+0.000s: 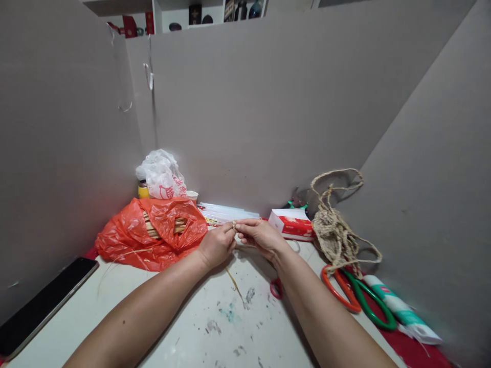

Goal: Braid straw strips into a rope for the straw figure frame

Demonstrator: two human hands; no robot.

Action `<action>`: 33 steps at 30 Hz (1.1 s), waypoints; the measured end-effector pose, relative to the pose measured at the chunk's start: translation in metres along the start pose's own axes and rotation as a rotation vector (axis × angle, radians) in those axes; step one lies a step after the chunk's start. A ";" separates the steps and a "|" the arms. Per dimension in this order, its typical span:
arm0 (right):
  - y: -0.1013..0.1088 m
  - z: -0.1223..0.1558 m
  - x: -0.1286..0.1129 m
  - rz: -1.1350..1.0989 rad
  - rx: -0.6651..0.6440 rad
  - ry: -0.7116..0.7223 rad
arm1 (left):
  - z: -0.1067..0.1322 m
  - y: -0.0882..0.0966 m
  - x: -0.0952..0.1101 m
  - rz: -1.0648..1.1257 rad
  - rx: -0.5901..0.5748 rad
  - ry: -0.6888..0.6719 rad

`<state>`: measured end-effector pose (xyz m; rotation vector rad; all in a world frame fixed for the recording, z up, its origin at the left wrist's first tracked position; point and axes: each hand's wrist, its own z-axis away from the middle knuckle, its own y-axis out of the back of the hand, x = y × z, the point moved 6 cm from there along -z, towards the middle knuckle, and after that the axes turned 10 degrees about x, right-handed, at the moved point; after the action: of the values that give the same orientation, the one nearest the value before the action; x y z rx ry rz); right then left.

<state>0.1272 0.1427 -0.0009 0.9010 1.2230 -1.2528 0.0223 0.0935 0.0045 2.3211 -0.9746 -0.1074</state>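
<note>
My left hand [217, 244] and my right hand [259, 236] meet over the white table [199, 327], fingertips pinched together on a small pale piece of fibre or string [233, 224]. A thin straw-coloured strand [235, 286] lies on the table under my hands. Both sets of fingers are closed. The thing they pinch is too small to name with certainty.
A red plastic bag of wooden sticks [153, 232] lies at the left, a white bag [163, 176] and yellow jar behind it. A red tissue box [293, 224], a tangle of jute rope [335, 230], red and green rings [356, 294] and a phone [42, 306] lie around. Grey partitions enclose the table.
</note>
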 end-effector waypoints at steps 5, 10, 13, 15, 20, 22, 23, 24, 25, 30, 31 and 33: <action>0.002 0.000 -0.008 0.249 0.034 0.186 | 0.001 -0.002 0.001 0.041 -0.066 0.024; -0.001 -0.003 -0.012 0.602 0.091 0.381 | 0.003 -0.008 0.001 0.154 -0.121 0.098; 0.000 -0.005 -0.016 0.780 0.181 0.466 | 0.004 -0.009 -0.003 0.224 -0.067 0.180; 0.002 -0.004 -0.015 0.792 0.182 0.405 | 0.004 -0.008 -0.006 0.240 -0.020 0.237; 0.008 0.005 -0.014 0.718 0.036 0.254 | 0.000 -0.001 0.005 0.339 -0.023 0.216; 0.010 0.007 -0.013 0.630 -0.045 0.201 | -0.003 0.001 0.010 0.409 -0.041 0.183; 0.011 0.007 -0.012 0.582 -0.075 0.187 | -0.003 0.001 0.011 0.429 -0.042 0.178; 0.011 0.007 -0.013 0.540 -0.085 0.188 | -0.004 0.000 0.010 0.436 -0.028 0.187; 0.012 0.005 -0.014 0.512 -0.076 0.202 | -0.004 -0.001 0.007 0.433 -0.002 0.208; 0.018 -0.007 -0.021 0.469 0.129 0.318 | -0.002 -0.010 -0.007 0.448 0.105 0.375; 0.019 -0.009 -0.022 0.459 0.170 0.332 | 0.000 -0.014 -0.011 0.499 0.104 0.457; 0.023 -0.013 -0.022 0.436 0.239 0.355 | 0.005 -0.022 -0.018 0.648 0.083 0.694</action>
<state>0.1493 0.1632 0.0158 1.5250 1.0754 -0.9189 0.0214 0.1150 -0.0147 1.7690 -1.2813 0.9407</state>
